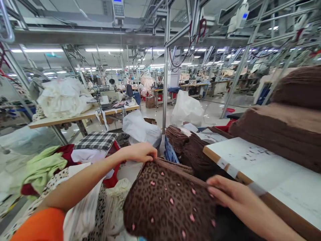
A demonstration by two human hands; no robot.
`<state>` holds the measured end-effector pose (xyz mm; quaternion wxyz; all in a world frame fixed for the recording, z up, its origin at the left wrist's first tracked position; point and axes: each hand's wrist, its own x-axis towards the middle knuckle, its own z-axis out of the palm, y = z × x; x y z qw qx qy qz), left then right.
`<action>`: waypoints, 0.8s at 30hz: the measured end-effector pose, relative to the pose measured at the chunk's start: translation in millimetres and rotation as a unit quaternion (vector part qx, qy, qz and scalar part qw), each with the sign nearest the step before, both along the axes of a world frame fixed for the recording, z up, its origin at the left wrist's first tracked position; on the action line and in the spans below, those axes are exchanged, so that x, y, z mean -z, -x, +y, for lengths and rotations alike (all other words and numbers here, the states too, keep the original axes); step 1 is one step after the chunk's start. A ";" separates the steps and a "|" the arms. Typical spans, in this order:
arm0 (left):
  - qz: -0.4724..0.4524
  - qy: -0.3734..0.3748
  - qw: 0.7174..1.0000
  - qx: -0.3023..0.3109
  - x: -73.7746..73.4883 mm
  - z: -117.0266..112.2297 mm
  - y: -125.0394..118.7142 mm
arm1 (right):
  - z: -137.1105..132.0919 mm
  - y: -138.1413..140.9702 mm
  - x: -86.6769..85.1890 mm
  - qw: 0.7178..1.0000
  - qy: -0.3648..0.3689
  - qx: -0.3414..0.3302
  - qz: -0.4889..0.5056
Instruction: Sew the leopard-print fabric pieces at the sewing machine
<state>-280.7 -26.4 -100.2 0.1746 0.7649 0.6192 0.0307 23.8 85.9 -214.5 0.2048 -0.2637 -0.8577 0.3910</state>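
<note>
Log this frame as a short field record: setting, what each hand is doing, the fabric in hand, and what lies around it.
setting: garment factory floor
left hand: grips the far edge of the leopard-print fabric
right hand: rests on its right edge
fabric: brown, leopard print with pink spots
right of it: white worktable bearing stacked brown fleece
left of it: heap of mixed garments, plaid piece
behind: white plastic bags

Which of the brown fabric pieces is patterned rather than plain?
The leopard-print piece with pink spots, gripped by the left hand and touched by the right hand. The brown stacks on the table are plain.
</note>
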 end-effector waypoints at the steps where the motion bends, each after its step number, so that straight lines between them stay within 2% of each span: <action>1: 0.005 0.006 1.000 -0.020 16.2 10.7 12.2 | 10.7 20.4 11.0 0.999 0.017 -0.031 -0.002; 4: -0.001 0.023 0.998 -0.065 58.4 35.0 38.4 | 39.5 65.0 48.7 0.998 0.052 -0.035 0.005; 7: -0.028 0.024 0.995 -0.089 84.8 44.0 49.8 | 56.8 76.5 75.6 0.996 0.084 -0.027 0.005; 10: -0.066 0.006 0.992 -0.107 95.8 44.0 53.4 | 64.3 72.8 83.4 0.996 0.091 -0.017 0.006; 15: -0.126 -0.043 0.976 -0.171 101.3 41.2 53.7 | 74.5 74.3 91.7 0.996 0.082 0.008 0.022; 19: -0.148 -0.115 0.943 -0.274 111.8 21.3 51.5 | 81.6 76.1 111.4 0.995 0.091 0.031 0.025; 22: -0.156 -0.157 0.908 -0.355 126.7 -11.6 42.8 | 81.1 74.3 122.1 0.994 0.097 0.038 0.025; 24: -0.166 -0.154 0.896 -0.382 138.9 -35.8 32.7 | 78.6 73.3 124.8 0.994 0.095 0.044 0.029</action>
